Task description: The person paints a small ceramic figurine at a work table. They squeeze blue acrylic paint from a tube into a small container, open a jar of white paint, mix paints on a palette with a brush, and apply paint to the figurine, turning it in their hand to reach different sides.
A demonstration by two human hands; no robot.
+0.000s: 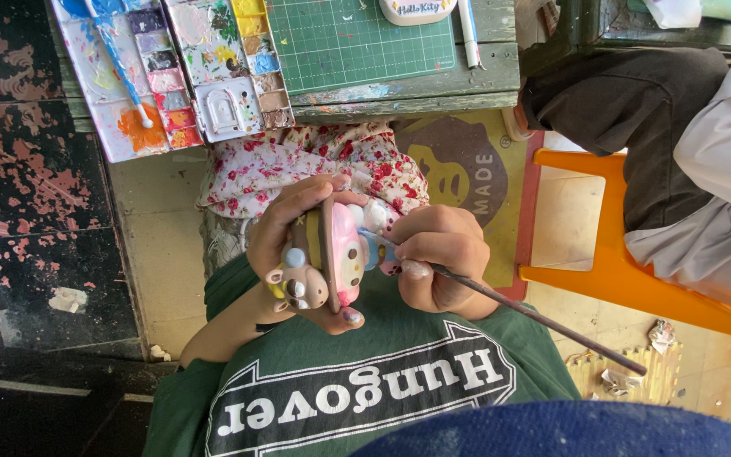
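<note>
While the left hand (pixel 298 233) clamps the figurine (pixel 332 262) at centre, right hand (pixel 437 254) pinches a brush (pixel 535 315) trailing toward four o'clock; a slip could smear wet paint, palette (pixel 162 68) at eleven.

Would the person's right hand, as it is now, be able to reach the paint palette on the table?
Probably yes: the right hand holds only a thin brush, and nothing stands between it and the palette on the table.

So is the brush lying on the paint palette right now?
No, the brush is pinched in the right hand, its tip against the figurine that the left hand grips.
</note>
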